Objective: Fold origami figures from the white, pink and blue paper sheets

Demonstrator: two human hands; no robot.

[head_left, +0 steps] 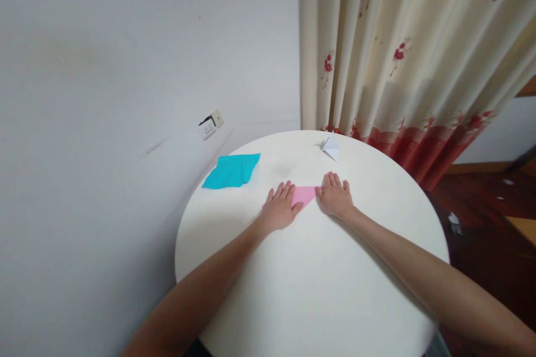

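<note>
- Two bare hands rest on a round white surface [310, 284], with one sheet of pink paper [305, 194] lying flat at their fingers.
- The left grip [280, 209] is a flattened hand, palm down, fingers extended and slightly apart, thumb pointing out to the right; it covers the left part of the pink paper rather than pinching it.
- A sliver of pink shows just past the left edge of that hand, so the sheet runs beneath it.
- The right grip [336, 198] is also palm down and unclenched, fingers extended forward; its thumb side meets the sheet's right corner, and whether it pinches anything there is hidden.
- Between both grips, the visible pink part has a straight far edge and narrows towards the near side, beside the left thumb.
- Teal paper [233, 171], creased, lies beyond the left grip, near the wall [125, 67].
- White folded paper [331, 148] stands near the far rim, beyond the right grip.
- Red floral motifs pattern the cream curtain [419, 39].
- Any marking on the wall socket [207, 129] is too small to read.
</note>
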